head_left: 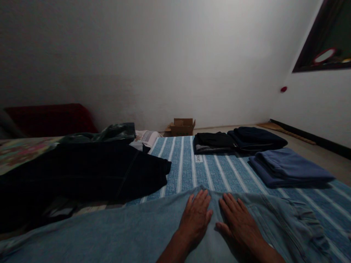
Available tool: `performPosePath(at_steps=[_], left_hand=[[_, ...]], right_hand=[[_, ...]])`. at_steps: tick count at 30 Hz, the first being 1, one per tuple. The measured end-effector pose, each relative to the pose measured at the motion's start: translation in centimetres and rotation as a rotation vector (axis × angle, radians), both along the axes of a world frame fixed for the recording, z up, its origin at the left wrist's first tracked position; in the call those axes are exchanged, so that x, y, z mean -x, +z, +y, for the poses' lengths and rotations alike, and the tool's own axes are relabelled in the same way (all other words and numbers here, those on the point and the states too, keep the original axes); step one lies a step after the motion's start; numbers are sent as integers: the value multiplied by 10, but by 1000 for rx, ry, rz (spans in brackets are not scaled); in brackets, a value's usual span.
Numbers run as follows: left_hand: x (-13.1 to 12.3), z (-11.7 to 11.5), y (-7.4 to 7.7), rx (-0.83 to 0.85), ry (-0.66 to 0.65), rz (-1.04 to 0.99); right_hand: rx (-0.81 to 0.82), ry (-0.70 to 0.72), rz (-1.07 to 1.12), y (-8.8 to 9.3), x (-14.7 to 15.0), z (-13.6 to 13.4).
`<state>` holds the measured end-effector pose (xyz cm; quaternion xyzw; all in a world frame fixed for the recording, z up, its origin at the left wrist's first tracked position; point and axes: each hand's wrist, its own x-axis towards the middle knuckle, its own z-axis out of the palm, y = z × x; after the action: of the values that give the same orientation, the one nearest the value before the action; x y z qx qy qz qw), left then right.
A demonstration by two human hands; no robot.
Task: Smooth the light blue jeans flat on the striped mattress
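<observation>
Lt-blue denim garment (131,230) spread out, R end gathered; 2 hands (195,215) flat atop, unclenched.

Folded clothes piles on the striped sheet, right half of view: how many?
3: a black pile at the far edge, a navy pile to its right, and a blue pile nearer the camera. Layers inside each may be hidden.

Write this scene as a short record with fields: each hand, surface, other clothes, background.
Left hand: palm down on long light-blue denim garment
Right hand: palm down on same garment
Surface: blue-and-white striped cloth
Clothes, right: folded slate-blue garment; beyond, folded black clothes, folded navy clothes
Clothes, left: spread dark garment
Background: open brown cardboard box, white wall
</observation>
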<state>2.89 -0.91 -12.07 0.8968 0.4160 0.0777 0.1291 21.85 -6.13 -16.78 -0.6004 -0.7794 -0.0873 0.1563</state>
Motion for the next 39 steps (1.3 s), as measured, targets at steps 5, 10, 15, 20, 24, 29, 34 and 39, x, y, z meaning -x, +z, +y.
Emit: performPosePath(at_steps=[5,10,15,20,24,29,34,39], left_hand=[[1,1,-3,-23,-3,-11],[2,2,-4,-21,0,-6],[0,1,2,-5,9,12],[-1,-1,4,11,18,31],[-2,-1,8,33,26,43],[-13,2,28,91,38,85],[-33,3,29,42,20,73],[-37,1,12,-19,33,128]], right_hand=[[40,-12,-17,4,-5,-3],[92,-31,36,4,-3,-3],[97,-33,67,2,-4,-3],[73,-29,60,3,-4,-4],[125,-34,59,12,-1,-4],[179,-53,80,29,2,-5],[187,-65,106,33,3,-3],[81,-88,108,32,-1,-6]])
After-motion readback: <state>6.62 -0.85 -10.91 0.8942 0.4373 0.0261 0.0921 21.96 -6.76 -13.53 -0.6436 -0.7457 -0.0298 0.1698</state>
